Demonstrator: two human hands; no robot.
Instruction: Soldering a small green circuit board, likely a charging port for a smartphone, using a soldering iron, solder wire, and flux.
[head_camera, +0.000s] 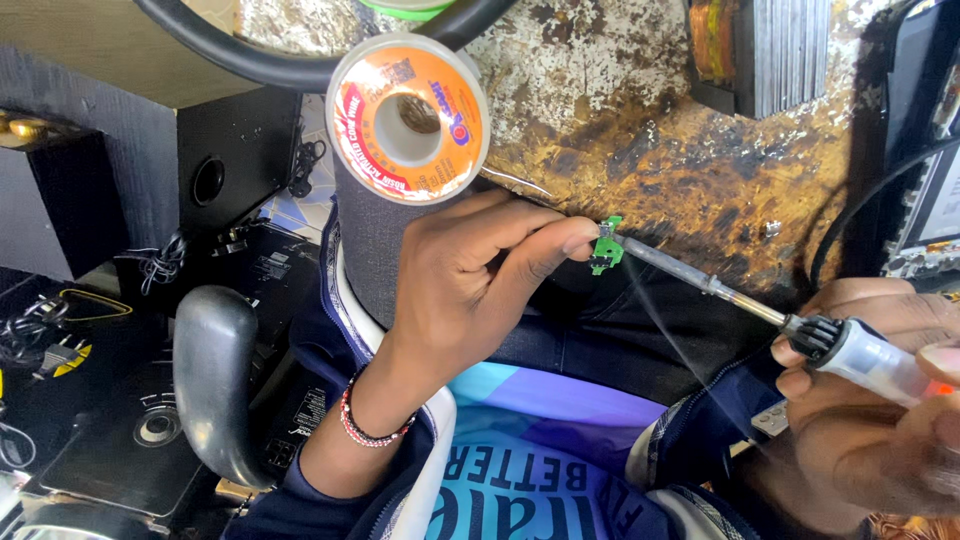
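Two hands at work. Left hand (470, 290) pinches a small green circuit board (606, 245) between thumb and fingertips, fingers pressed close together, held just off the near edge of the mottled brown workbench (640, 160). Right hand (880, 400) is wrapped tight around a soldering iron (790, 325) (handle translucent white), tip touching the board. A solder spool (408, 117) sits just left of the board, near the left wrist. Open room between the hands, over the lap.
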